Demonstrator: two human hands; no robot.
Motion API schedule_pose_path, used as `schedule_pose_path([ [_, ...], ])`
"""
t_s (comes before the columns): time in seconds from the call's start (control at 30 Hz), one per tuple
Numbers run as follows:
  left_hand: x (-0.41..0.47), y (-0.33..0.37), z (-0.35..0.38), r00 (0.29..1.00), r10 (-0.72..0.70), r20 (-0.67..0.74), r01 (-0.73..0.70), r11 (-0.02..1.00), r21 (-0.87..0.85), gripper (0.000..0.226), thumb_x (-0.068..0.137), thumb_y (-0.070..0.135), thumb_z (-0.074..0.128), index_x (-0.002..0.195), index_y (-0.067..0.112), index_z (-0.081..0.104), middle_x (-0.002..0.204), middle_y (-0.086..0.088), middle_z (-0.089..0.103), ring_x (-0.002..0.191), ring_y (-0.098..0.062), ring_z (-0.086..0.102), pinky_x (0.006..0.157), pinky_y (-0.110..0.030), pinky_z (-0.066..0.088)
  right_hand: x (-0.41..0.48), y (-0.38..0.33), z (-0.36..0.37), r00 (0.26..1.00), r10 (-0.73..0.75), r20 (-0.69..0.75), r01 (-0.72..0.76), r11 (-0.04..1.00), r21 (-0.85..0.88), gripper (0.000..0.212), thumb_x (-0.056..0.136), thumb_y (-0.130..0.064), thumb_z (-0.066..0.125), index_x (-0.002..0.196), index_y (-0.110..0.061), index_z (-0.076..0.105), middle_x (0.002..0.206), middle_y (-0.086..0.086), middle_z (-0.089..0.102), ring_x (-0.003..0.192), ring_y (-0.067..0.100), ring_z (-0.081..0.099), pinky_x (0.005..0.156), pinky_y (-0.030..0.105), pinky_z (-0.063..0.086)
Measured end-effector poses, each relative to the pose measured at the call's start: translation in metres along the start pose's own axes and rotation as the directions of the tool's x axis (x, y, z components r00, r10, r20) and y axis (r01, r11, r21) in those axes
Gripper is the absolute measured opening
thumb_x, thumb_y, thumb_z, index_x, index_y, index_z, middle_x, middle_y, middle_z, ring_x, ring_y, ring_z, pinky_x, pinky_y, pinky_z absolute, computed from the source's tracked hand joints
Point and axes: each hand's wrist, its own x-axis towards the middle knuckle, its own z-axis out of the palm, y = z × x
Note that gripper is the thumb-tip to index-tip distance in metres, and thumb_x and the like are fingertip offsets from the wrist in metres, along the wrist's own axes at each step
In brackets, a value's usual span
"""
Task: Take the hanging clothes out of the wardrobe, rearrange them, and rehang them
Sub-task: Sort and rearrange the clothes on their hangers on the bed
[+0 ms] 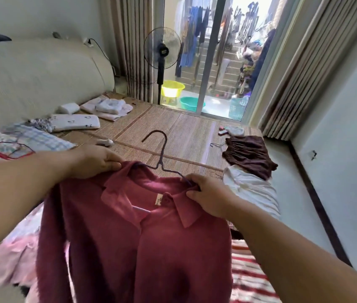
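Maroon collared knit top [142,248] hangs on a wire hanger [162,158] over the woven mat [186,127]: left hand [98,160] pinches one shoulder, right hand [210,195] pinches the other, hanger hook rising between the fingers.

Of the person, only two arms show, bare from the picture's edge to the wrist. The broad left forearm [20,193] carries one small dark spot near that edge. The right forearm [293,248] is plain. The left hand [98,160] and right hand [210,195] are bare, with short, rounded fingers.
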Motion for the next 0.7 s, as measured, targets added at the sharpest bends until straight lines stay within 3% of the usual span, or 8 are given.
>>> schedule_pose_path([
  [0.07, 0.029, -0.026, 0.028, 1.0, -0.007, 0.031, 0.008, 0.999, -0.038, 0.027, 0.094, 0.034, 0.055, 0.12, 0.034, 0.063, 0.119, 0.018, 0.062, 0.107, 0.001, 0.051, 0.089, -0.015, 0.034, 0.027, 0.015, 0.027, 0.998, 0.051, 0.038, -0.051, 0.999, -0.012, 0.032, 0.088, -0.023, 0.06, 0.117, -0.034, 0.058, 0.098, -0.01, 0.063, 0.092, 0.011, 0.058, 0.074, 0.019, 0.036],
  [0.17, 0.071, -0.065, 0.068, 0.993, 0.011, 0.115, 0.002, 0.994, -0.108, 0.03, 0.096, 0.029, 0.052, 0.125, 0.031, 0.061, 0.122, 0.014, 0.062, 0.112, -0.004, 0.053, 0.095, -0.019, 0.036, 0.069, 0.035, 0.063, 0.986, 0.136, 0.099, -0.131, 0.99, -0.056, 0.035, 0.089, -0.021, 0.057, 0.122, -0.034, 0.056, 0.113, -0.001, 0.063, 0.105, 0.02, 0.058, 0.087, 0.029, 0.044],
  [0.27, 0.109, -0.1, 0.103, 0.989, -0.008, 0.149, 0.029, 0.99, -0.139, 0.027, 0.096, 0.027, 0.052, 0.119, 0.037, 0.062, 0.102, 0.018, 0.059, 0.098, -0.004, 0.053, 0.071, -0.009, 0.03, 0.108, 0.055, 0.098, 0.969, 0.206, 0.134, -0.195, 0.976, -0.095, 0.04, 0.09, -0.018, 0.052, 0.127, -0.034, 0.052, 0.119, 0.002, 0.059, 0.11, 0.024, 0.055, 0.091, 0.032, 0.043],
  [0.3, 0.123, -0.112, 0.115, 0.987, -0.013, 0.159, 0.04, 0.985, -0.166, 0.027, 0.096, 0.025, 0.052, 0.117, 0.038, 0.063, 0.101, 0.018, 0.06, 0.097, -0.003, 0.054, 0.071, -0.01, 0.03, 0.123, 0.064, 0.111, 0.965, 0.222, 0.139, -0.21, 0.973, -0.097, 0.041, 0.091, -0.016, 0.051, 0.128, -0.034, 0.051, 0.12, 0.002, 0.057, 0.11, 0.024, 0.054, 0.09, 0.032, 0.041],
  [0.43, 0.175, -0.154, 0.165, 0.957, 0.009, 0.291, 0.082, 0.951, -0.299, 0.035, 0.09, 0.01, 0.046, 0.103, 0.035, 0.065, 0.101, 0.012, 0.069, 0.099, -0.008, 0.062, 0.093, -0.029, 0.046, 0.167, 0.099, 0.155, 0.94, 0.292, 0.178, -0.284, 0.956, -0.071, 0.047, 0.089, -0.01, 0.046, 0.13, -0.033, 0.052, 0.121, 0.003, 0.055, 0.113, 0.022, 0.053, 0.092, 0.027, 0.039],
  [0.53, 0.22, -0.179, 0.2, 0.952, 0.022, 0.307, 0.066, 0.96, -0.274, 0.033, 0.089, 0.011, 0.045, 0.092, 0.039, 0.062, 0.093, 0.012, 0.067, 0.091, -0.009, 0.061, 0.088, -0.034, 0.048, 0.201, 0.132, 0.187, 0.913, 0.352, 0.206, -0.345, 0.936, -0.07, 0.051, 0.088, -0.008, 0.043, 0.133, -0.031, 0.05, 0.121, 0.005, 0.054, 0.115, 0.023, 0.052, 0.096, 0.03, 0.041],
  [0.63, 0.267, -0.194, 0.229, 0.95, 0.02, 0.311, 0.06, 0.967, -0.247, 0.027, 0.093, 0.016, 0.047, 0.104, 0.034, 0.064, 0.096, 0.009, 0.067, 0.092, -0.012, 0.06, 0.086, -0.031, 0.047, 0.228, 0.167, 0.211, 0.896, 0.423, 0.136, -0.418, 0.906, -0.06, 0.051, 0.087, -0.009, 0.041, 0.131, -0.035, 0.05, 0.107, 0.002, 0.054, 0.105, 0.024, 0.056, 0.089, 0.032, 0.045],
  [0.7, 0.299, -0.203, 0.249, 0.951, 0.02, 0.31, 0.057, 0.969, -0.238, 0.028, 0.094, 0.019, 0.047, 0.109, 0.035, 0.063, 0.102, 0.005, 0.068, 0.096, -0.016, 0.06, 0.088, -0.033, 0.047, 0.251, 0.192, 0.23, 0.864, 0.488, 0.121, -0.479, 0.873, -0.096, 0.055, 0.086, -0.009, 0.039, 0.134, -0.034, 0.045, 0.11, 0.009, 0.055, 0.104, 0.029, 0.057, 0.09, 0.037, 0.047],
])
